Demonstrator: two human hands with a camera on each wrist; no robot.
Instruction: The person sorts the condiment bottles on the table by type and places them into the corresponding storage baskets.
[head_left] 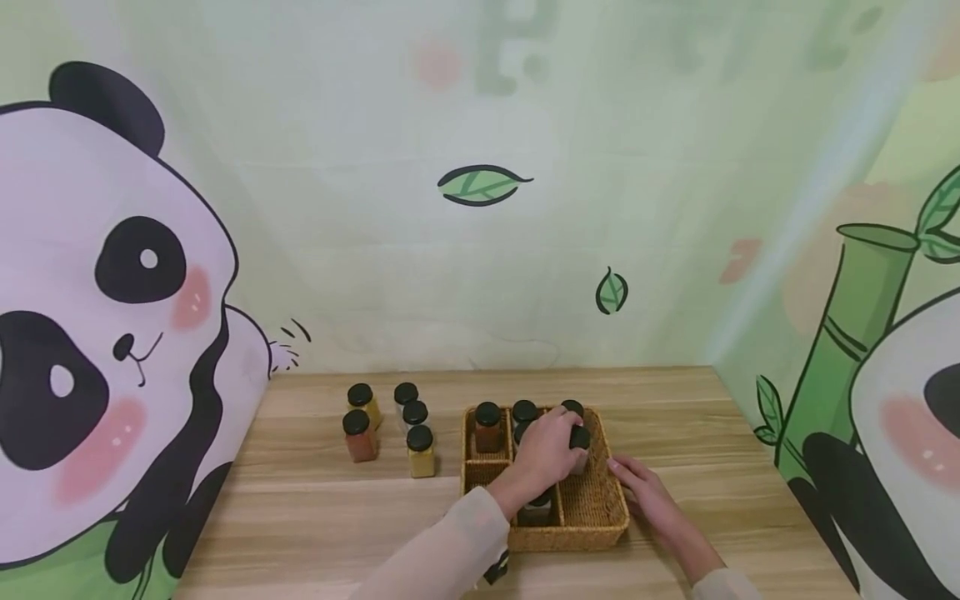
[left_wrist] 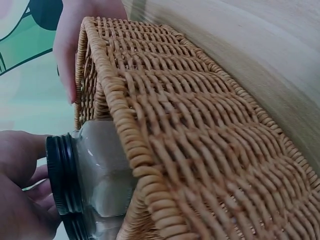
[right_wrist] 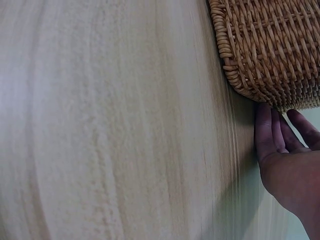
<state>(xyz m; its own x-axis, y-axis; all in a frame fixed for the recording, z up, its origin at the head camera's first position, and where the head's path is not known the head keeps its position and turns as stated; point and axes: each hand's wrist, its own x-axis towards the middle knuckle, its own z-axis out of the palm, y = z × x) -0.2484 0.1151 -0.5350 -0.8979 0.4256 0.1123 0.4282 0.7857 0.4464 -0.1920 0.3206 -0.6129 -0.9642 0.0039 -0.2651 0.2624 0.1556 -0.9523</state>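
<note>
While the left hand (head_left: 550, 447) grips one jar (head_left: 580, 440), the uncurled right (head_left: 652, 496) touches one basket (head_left: 573, 540) beside five jars (head_left: 415, 413).

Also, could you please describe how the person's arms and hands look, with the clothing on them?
The left hand and right hand are bare, without gloves. The left sleeve is long, off-white and plain; the right sleeve, only partly in view, is similarly pale. A small dark item shows beside the left sleeve, too unclear to identify.
</note>
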